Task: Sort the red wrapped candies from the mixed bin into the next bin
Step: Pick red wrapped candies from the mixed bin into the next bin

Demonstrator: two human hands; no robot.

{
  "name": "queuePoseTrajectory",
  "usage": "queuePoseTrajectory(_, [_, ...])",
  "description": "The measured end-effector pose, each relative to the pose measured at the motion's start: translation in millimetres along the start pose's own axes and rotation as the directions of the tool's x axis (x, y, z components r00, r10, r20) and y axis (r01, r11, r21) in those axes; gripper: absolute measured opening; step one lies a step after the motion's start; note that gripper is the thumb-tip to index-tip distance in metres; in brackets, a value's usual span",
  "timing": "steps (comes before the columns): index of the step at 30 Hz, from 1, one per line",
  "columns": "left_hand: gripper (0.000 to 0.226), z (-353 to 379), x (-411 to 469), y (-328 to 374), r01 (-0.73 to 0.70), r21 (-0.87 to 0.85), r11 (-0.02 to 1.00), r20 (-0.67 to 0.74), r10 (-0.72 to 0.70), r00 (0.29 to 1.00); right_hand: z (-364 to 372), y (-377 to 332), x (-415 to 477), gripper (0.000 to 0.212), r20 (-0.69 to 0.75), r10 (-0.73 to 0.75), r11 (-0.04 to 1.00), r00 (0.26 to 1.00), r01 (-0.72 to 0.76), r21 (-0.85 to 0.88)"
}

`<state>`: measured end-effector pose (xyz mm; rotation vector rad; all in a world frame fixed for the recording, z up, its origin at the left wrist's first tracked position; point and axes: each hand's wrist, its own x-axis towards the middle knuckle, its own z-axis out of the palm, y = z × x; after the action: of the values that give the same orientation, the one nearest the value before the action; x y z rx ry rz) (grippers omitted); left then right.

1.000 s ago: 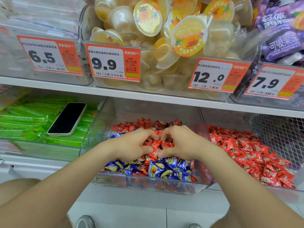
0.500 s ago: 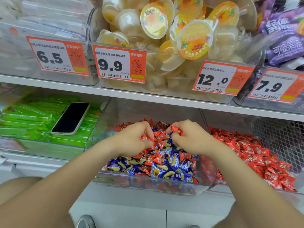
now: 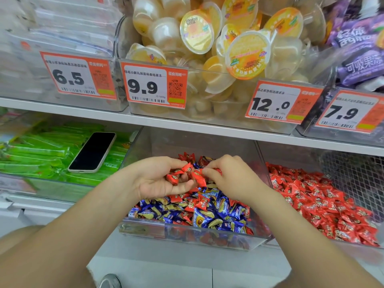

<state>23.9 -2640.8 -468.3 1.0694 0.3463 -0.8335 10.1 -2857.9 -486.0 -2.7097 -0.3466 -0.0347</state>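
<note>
Over the middle bin of the lower shelf, in the head view, both hands work close together above the candy pile. The left hand (image 3: 158, 181) is cupped palm up, its fingers curled round a small heap of red wrapped candies (image 3: 180, 173). The right hand (image 3: 230, 179) has its fingers bent, and its fingertips pinch what looks like one more red piece just beside that heap. Below them the mixed bin (image 3: 187, 233) holds many blue wrapped candies (image 3: 207, 217) near its front, with red ones scattered among them and more red at the far end. The next bin (image 3: 291, 154), just to the right past a clear dividing wall, already holds a broad red pile (image 3: 324, 204). The step in hand appears to be gathering a handful before carrying it across. To do it well, the left palm should stay level and cupped so the loose, slippery wrappers do not slide off. The right hand can drop its piece into the cup rather than balance it on top. A glance for any blue wrapper caught in the handful is worth making before it goes over. The carry should clear the dividing wall and release low over the red pile, so nothing bounces back. Many red pieces remain among the blue, so the sorting looks far from finished.
</note>
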Motion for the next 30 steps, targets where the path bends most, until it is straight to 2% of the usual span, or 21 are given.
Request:
queuePoseTrajectory(2, [0.023, 1, -1, -1, -0.027, 0.04, 0.999, 0.002, 0.027, 1.0, 3, -1, 1, 0.028, 0.113, -0.045, 0.998, 0.993, 0.049, -0.033])
queuePoseTrajectory(4, [0.024, 1, 2, -3, -0.105, 0.149, 0.983, -0.061, 0.115, 0.991, 8, -1, 1, 0.032, 0.218, -0.041, 0.994, 0.975, 0.063, -0.093])
queuePoseTrajectory(7, [0.02, 2, 5, -8, -0.201, 0.399, 0.895, -0.097, 0.259, 0.961, 11, -1, 1, 0.028, 0.241, -0.017, 0.987, 0.97, 0.054, -0.15])
queuePoseTrajectory(8, [0.021, 2, 5, -10, -0.219, 0.483, 0.848, -0.082, 0.293, 0.953, 10, -1, 2, 0.026, 0.219, -0.029, 0.99, 0.975, 0.058, -0.129])
queuePoseTrajectory(11, [0.029, -1, 3, -11, -0.255, 0.721, 0.644, -0.005, 0.373, 0.928, -3, -7, 3, 0.04, 0.11, -0.016, 0.998, 0.994, 0.023, -0.061])
queuePoseTrajectory(14, [0.03, -7, 1, -12, -0.248, 0.871, 0.425, 0.084, 0.369, 0.926, -20, -12, -4, 0.028, 0.083, 0.034, 0.998, 0.996, -0.039, 0.055])
queuePoseTrajectory(16, [0.025, -9, 0, -13, -0.272, 0.918, 0.288, 0.154, 0.373, 0.915, -29, -14, -13, 0.014, 0.179, 0.034, 0.989, 0.983, -0.059, 0.139])
queuePoseTrajectory(18, [0.02, -11, 0, -16, -0.306, 0.94, 0.148, 0.222, 0.413, 0.883, -32, -13, -20, 0.026, 0.215, -0.01, 0.984, 0.977, -0.028, 0.176])
queuePoseTrajectory(20, [0.016, -14, 0, -16, -0.284, 0.958, -0.044, 0.272, 0.455, 0.848, -31, -9, -23, 0.027, 0.194, -0.037, 0.978, 0.98, -0.005, 0.209])
queuePoseTrajectory(22, [0.023, -19, 0, -18, -0.222, 0.959, -0.174, 0.276, 0.418, 0.865, -28, -8, -27, 0.024, 0.21, -0.088, 0.985, 0.974, 0.054, 0.164])
queuePoseTrajectory(24, [0.033, -24, 2, -21, -0.167, 0.957, -0.237, 0.244, 0.347, 0.906, -23, -7, -31, 0.031, 0.315, -0.106, 0.993, 0.943, 0.082, 0.09])
queuePoseTrajectory(27, [0.039, -27, 4, -24, -0.129, 0.957, -0.261, 0.209, 0.304, 0.929, -13, -7, -39, 0.059, 0.481, -0.068, 0.997, 0.874, 0.083, -0.009])
queuePoseTrajectory(30, [0.034, -26, 5, -24, -0.115, 0.954, -0.276, 0.205, 0.322, 0.924, -2, -14, -43, 0.062, 0.483, -0.068, 0.977, 0.873, 0.156, -0.143])
